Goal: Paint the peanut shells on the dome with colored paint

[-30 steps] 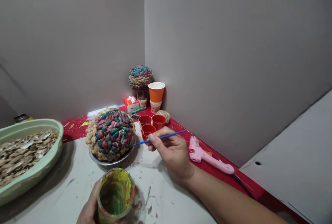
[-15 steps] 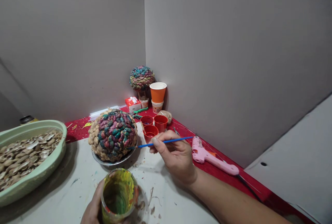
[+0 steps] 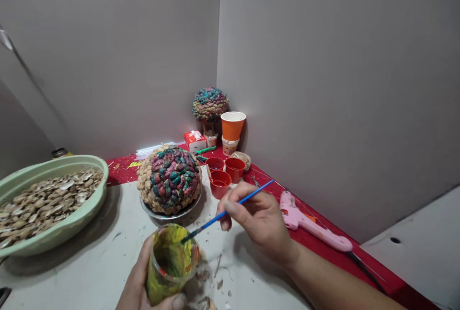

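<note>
My left hand (image 3: 138,283) is wrapped round a paint-smeared jar (image 3: 170,262) at the bottom centre, tilted toward me. My right hand (image 3: 257,221) pinches a thin blue paintbrush (image 3: 230,210), whose tip dips into the jar's mouth. Behind the jar, a shell-covered ball (image 3: 169,179), painted red, green and blue on top and bare at its lower edge, rests on a metal dish (image 3: 172,214).
A green bowl (image 3: 64,228) of loose shells stands at left. Three small red paint cups (image 3: 224,173), an orange paper cup (image 3: 233,126), a finished painted ball on a stand (image 3: 210,105), a small red box (image 3: 195,140) and a pink glue gun (image 3: 312,226) lie along the grey partition walls.
The brush tip has left the painted ball and swung down into the jar. My left hand has raised and tilted the jar slightly. The camera view has shifted left.
</note>
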`<state>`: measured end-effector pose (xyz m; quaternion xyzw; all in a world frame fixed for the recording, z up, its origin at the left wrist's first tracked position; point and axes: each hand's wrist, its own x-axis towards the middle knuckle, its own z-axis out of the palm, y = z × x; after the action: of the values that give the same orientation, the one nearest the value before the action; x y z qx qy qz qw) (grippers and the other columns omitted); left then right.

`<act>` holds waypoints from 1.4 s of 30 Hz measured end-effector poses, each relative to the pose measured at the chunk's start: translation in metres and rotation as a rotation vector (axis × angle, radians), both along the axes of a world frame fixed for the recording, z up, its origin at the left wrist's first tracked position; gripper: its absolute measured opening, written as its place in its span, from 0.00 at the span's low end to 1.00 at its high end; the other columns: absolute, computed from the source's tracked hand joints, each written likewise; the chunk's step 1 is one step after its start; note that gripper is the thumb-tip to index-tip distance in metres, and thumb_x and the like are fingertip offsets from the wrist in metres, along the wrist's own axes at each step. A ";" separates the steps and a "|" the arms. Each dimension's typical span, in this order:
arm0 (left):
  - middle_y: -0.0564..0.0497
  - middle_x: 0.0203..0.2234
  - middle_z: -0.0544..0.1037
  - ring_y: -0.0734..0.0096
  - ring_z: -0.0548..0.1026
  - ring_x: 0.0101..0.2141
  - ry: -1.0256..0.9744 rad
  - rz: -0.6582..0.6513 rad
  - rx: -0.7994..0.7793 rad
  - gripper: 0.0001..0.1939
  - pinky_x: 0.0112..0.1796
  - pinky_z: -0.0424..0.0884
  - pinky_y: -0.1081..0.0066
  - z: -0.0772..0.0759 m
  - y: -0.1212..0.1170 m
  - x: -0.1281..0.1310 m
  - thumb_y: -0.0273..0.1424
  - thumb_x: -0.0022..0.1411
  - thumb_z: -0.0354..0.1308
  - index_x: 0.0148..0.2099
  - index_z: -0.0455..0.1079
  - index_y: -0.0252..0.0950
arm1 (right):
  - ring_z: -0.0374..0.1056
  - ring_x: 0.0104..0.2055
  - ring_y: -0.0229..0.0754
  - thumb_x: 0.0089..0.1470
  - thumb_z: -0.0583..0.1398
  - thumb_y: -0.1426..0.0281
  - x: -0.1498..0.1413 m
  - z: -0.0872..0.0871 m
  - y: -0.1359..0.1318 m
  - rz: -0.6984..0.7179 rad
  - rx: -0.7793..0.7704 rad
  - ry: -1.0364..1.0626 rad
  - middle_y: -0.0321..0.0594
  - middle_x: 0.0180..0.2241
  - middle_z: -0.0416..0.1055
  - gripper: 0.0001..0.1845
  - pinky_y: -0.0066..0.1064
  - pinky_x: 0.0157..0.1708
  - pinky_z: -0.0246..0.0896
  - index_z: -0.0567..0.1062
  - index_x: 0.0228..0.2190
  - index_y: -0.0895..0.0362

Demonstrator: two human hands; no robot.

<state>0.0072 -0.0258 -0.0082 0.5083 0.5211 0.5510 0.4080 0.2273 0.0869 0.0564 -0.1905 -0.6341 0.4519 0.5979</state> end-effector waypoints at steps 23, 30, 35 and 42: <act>0.43 0.53 0.82 0.50 0.83 0.48 0.505 -0.057 0.330 0.44 0.47 0.82 0.61 -0.007 0.004 -0.022 0.30 0.46 0.76 0.66 0.66 0.45 | 0.75 0.28 0.39 0.63 0.63 0.74 0.002 -0.002 -0.006 -0.010 0.433 -0.342 0.42 0.28 0.79 0.05 0.29 0.31 0.71 0.76 0.32 0.57; 0.44 0.56 0.78 0.53 0.82 0.51 0.540 -0.090 0.469 0.46 0.49 0.81 0.62 -0.008 0.002 -0.025 0.39 0.51 0.75 0.69 0.60 0.50 | 0.70 0.26 0.36 0.67 0.61 0.66 -0.003 -0.004 -0.012 0.156 0.487 -0.447 0.39 0.24 0.77 0.14 0.27 0.30 0.66 0.77 0.29 0.57; 0.40 0.57 0.75 0.50 0.77 0.56 0.641 -0.108 0.520 0.42 0.55 0.76 0.56 -0.013 0.004 -0.027 0.42 0.57 0.71 0.70 0.59 0.46 | 0.67 0.25 0.36 0.68 0.60 0.68 0.002 0.001 -0.016 0.068 0.594 -0.452 0.38 0.23 0.75 0.13 0.28 0.29 0.63 0.78 0.31 0.58; 0.37 0.54 0.76 0.49 0.74 0.57 0.701 -0.093 0.607 0.33 0.57 0.72 0.51 -0.009 0.004 -0.024 0.42 0.65 0.63 0.69 0.61 0.42 | 0.63 0.23 0.37 0.69 0.57 0.70 0.001 -0.001 -0.025 0.018 0.764 -0.651 0.35 0.22 0.73 0.15 0.32 0.26 0.58 0.75 0.28 0.57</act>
<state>-0.0168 -0.0222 -0.0174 0.7831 0.4194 0.4546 0.0644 0.2287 0.0617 0.0552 -0.0836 -0.9094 0.1098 0.3923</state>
